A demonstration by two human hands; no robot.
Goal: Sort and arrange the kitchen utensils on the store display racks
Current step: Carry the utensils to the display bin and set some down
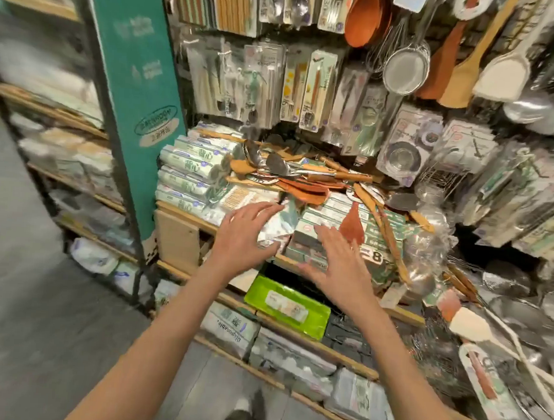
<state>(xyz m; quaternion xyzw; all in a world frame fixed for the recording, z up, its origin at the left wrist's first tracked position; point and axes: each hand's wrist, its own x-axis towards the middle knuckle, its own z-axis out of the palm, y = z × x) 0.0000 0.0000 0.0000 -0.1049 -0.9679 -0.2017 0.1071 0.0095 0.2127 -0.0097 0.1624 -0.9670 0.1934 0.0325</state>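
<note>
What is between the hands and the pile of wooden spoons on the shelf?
Packets are. The left hand rests on a shiny silver packet and the right hand hovers over stacked boxes. The wooden spoons lie farther back, behind both.

We see two bare forearms w/ no sleeves, no watch, no rings or bands on either wrist. Left hand [246,232] and right hand [337,259] both ungloved, nails short & unpainted as far as we can tell. At bottom edge, one shoe [243,417]: dark upper w/ a pale patch near the toe; frame blur hides laces & any logo.
</note>
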